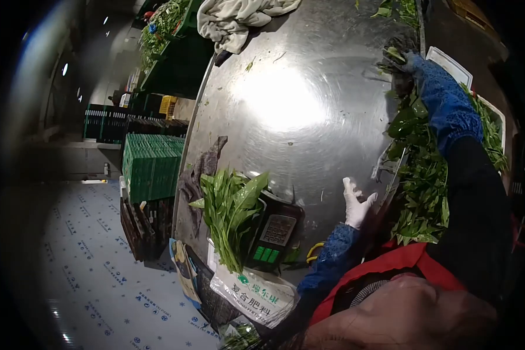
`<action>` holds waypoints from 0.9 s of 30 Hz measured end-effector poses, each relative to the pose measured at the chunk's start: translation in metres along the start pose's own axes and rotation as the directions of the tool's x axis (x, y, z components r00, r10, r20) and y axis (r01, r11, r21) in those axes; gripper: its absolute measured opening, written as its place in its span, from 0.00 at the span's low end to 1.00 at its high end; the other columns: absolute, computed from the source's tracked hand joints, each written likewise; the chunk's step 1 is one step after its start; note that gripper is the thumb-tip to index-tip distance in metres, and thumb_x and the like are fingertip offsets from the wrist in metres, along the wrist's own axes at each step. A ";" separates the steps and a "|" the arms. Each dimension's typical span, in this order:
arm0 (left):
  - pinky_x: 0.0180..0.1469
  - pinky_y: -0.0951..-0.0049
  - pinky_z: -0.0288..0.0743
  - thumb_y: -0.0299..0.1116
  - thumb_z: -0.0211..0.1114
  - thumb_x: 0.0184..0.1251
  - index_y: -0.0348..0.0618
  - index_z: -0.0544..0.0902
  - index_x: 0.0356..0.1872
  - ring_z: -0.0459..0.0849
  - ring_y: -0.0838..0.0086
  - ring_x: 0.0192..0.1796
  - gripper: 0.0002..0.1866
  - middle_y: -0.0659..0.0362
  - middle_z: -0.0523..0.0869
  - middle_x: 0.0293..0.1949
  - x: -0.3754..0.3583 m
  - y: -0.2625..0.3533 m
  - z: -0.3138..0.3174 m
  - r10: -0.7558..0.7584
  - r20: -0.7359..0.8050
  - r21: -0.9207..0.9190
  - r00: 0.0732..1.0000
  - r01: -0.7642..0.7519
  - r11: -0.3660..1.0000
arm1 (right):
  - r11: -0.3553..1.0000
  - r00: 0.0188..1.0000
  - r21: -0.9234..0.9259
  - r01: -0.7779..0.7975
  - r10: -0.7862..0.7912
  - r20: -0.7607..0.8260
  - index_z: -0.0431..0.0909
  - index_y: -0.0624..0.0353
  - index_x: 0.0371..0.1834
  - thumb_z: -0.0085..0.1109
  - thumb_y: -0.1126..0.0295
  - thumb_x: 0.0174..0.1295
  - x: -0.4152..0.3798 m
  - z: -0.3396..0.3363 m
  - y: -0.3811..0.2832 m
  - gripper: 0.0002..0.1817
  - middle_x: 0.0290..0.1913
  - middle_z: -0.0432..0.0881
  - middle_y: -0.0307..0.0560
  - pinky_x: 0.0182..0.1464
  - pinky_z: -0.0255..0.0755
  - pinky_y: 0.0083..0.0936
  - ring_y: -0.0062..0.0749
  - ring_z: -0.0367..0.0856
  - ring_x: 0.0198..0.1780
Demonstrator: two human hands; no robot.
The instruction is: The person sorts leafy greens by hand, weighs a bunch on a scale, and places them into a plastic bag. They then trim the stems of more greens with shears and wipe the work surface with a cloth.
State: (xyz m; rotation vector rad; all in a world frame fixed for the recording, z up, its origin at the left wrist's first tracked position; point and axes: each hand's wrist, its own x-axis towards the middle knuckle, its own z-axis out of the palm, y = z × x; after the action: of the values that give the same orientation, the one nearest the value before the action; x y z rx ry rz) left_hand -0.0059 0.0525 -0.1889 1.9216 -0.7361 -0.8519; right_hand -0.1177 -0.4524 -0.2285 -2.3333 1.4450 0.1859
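My left hand (357, 204) wears a white glove and is held over the near side of the metal table, fingers spread, nothing in it. Beside it a clear plastic-looking piece (385, 169) lies by the table edge. At the far upper right my right hand (407, 63), below a blue sleeve cover, reaches to dark leafy greens (394, 53); its fingers are blurred against them, so their grip does not show. Below that arm lies a long heap of leafy greens (420, 186). A bunch of broad-leaved greens (230, 210) rests by a scale with a keypad (276, 231).
A yellow-handled tool (315, 252) lies near my left sleeve. White printed sack (254, 294) hangs at the table's lower edge. Rags (201, 175) and a pale cloth (233, 23) lie along the far edge. Green crates (154, 163) are stacked beyond, above a patterned floor (111, 262).
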 end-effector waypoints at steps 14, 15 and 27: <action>0.58 0.68 0.63 0.52 0.48 0.64 0.50 0.37 0.67 0.61 0.70 0.60 0.39 0.58 0.51 0.65 0.068 0.038 0.174 0.229 0.586 -0.810 0.778 0.556 0.184 | 0.834 0.850 0.417 0.360 -0.478 0.222 0.77 0.59 0.43 0.59 0.61 0.45 -0.230 0.005 -0.034 0.22 0.35 0.81 0.54 0.40 0.71 0.32 0.42 0.79 0.36; 0.61 0.68 0.55 0.49 0.53 0.60 0.50 0.35 0.67 0.54 0.68 0.63 0.43 0.56 0.46 0.66 0.053 0.038 0.182 0.256 0.597 -0.800 0.760 0.543 0.256 | 0.856 0.853 0.364 0.368 -0.466 0.234 0.77 0.59 0.42 0.59 0.62 0.45 -0.249 -0.002 -0.023 0.20 0.34 0.81 0.54 0.38 0.71 0.31 0.43 0.79 0.34; 0.64 0.66 0.54 0.38 0.73 0.31 0.34 0.58 0.59 0.62 0.53 0.61 0.49 0.39 0.66 0.56 -0.064 0.040 0.206 0.168 0.906 0.107 0.390 -0.592 0.799 | 0.914 0.956 0.305 0.267 -0.291 0.032 0.80 0.58 0.35 0.63 0.66 0.43 -0.391 0.106 0.108 0.15 0.41 0.78 0.54 0.44 0.71 0.34 0.46 0.77 0.42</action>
State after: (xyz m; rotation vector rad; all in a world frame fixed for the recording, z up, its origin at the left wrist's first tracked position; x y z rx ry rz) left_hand -0.2132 -0.0149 -0.2137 1.3887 -2.0838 -1.4474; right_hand -0.3836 -0.1276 -0.2319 -2.2217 1.0065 -0.0214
